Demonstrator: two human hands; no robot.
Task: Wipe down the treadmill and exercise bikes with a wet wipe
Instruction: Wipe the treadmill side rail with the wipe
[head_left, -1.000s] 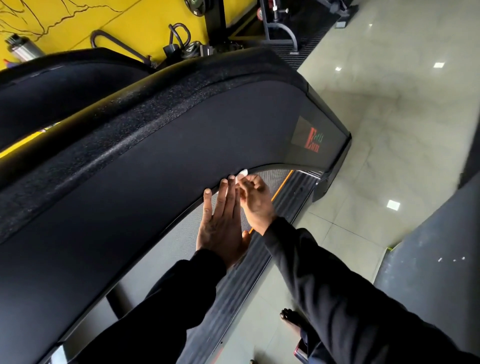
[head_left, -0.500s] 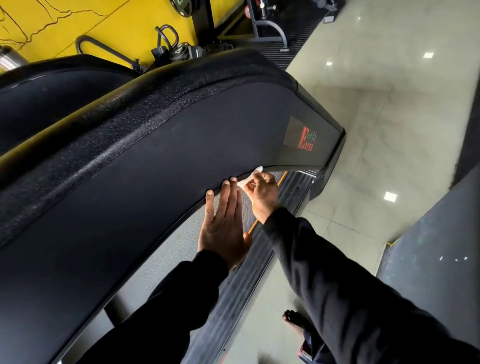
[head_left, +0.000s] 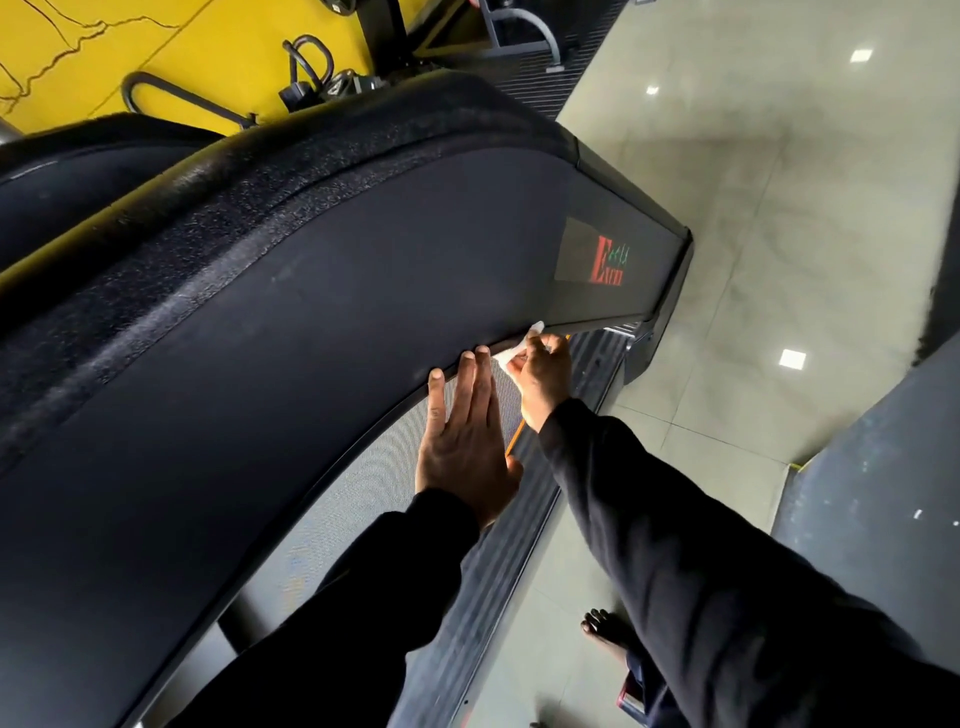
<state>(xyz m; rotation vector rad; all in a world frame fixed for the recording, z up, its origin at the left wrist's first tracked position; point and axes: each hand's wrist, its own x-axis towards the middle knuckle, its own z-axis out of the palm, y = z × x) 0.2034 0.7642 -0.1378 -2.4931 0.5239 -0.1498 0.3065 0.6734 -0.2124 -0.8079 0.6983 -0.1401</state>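
The treadmill (head_left: 322, 322) fills the left and centre of the view, its broad black side panel curving down to a thin lower edge; a red logo sticker (head_left: 605, 260) sits near the panel's far end. The left hand (head_left: 465, 441) lies flat against the grey mesh surface below that edge, fingers straight and held close together, fingertips touching the edge, thumb tucked to the side; the left forearm, in a black sleeve, extends up from the bottom of the view. The right hand (head_left: 543, 379) is just beside the left, farther along the edge; its fingers are curled and pinch the white wet wipe (head_left: 519, 348), which is pressed against the panel's lower edge; the right arm reaches in from the lower right, nearly straight. A bare foot (head_left: 605, 636) stands on the pale tiled floor (head_left: 753, 208); a yellow wall (head_left: 156, 47) is behind the treadmill.
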